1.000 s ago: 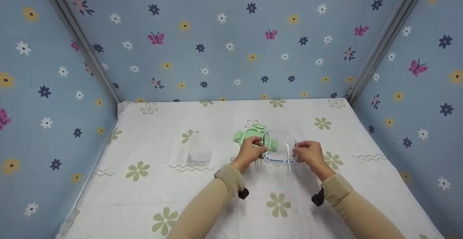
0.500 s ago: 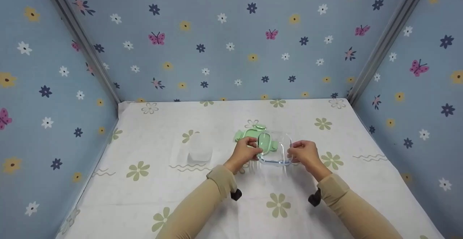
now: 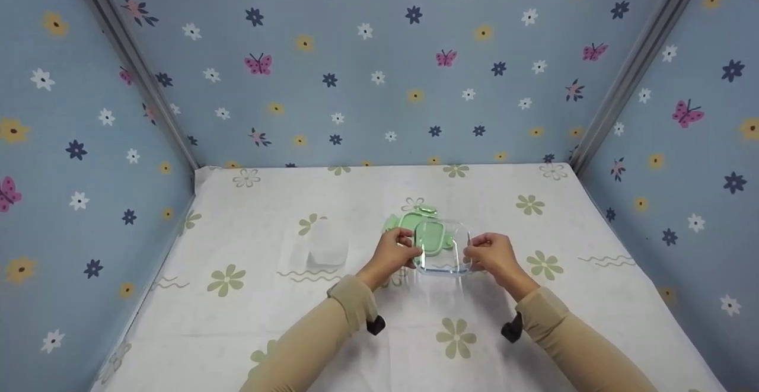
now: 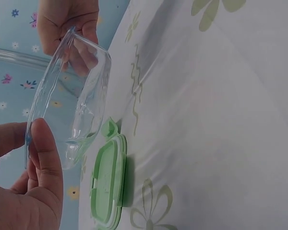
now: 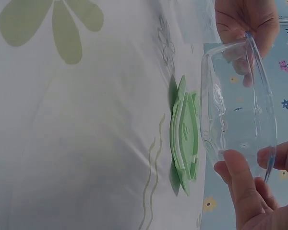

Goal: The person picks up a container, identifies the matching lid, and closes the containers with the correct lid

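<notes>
A clear glass food container (image 3: 443, 265) with rounded corners is held above the table by both hands, its opening upward. My left hand (image 3: 391, 255) pinches its left rim between thumb and fingers, and my right hand (image 3: 495, 257) pinches the right rim. In the left wrist view, the glass stands apart from the cloth. Beneath and just beyond it lies a green lid (image 3: 408, 221) with side flaps, flat on the table and partly seen through the glass. The right wrist view shows the lid (image 5: 185, 136) flaps spread outward.
To the left, a translucent whitish box-like thing (image 3: 329, 251) sits on the table; its exact kind is hard to tell. A white cloth with green flowers (image 3: 225, 332) covers the table. Blue patterned walls (image 3: 379, 48) stand at the back and both sides.
Both hands have moved the glass container leftward and slightly nearer to me, so it now overlaps more of the green lid in the head view. The lid and whitish box have not moved.
</notes>
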`<state>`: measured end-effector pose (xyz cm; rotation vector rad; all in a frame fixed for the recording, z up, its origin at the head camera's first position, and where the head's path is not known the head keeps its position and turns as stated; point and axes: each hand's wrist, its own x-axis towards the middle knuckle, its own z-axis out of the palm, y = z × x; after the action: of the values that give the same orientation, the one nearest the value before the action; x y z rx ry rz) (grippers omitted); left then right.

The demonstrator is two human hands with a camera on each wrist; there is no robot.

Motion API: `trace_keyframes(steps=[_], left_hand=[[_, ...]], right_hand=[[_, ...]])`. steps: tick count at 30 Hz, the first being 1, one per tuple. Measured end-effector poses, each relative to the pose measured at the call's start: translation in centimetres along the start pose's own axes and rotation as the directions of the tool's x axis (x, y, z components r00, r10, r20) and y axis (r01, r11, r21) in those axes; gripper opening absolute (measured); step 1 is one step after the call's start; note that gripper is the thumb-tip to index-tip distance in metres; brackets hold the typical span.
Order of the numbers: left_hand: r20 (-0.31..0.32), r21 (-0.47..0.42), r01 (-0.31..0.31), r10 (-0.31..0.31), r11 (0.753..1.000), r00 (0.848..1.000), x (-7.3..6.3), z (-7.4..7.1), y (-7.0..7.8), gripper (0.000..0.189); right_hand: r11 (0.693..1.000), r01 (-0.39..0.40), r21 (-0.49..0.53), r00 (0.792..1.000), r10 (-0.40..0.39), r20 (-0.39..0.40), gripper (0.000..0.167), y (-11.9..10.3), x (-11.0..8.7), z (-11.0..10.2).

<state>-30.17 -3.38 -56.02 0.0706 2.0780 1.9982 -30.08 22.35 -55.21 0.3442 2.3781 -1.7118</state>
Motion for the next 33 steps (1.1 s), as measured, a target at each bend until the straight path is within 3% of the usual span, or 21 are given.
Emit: trace_keyframes(steps=[18,33], left_hand=[[0.066,0.031,0.011,-0.013,0.999,0.998,-2.1,-1.9,-0.5,0.066],[0.083,-0.016,0.059,-0.058,0.998,0.995,-4.1,-2.9,-1.0,0.067]], right_hand=[[0.999,0.022,0.044,0.998,-0.024,0.057,0.022,0.0,-1.6,1.6],[0.996,0.043,0.073,0.991,-0.052,0.120,0.016,0.7,-3.1,2.8]])
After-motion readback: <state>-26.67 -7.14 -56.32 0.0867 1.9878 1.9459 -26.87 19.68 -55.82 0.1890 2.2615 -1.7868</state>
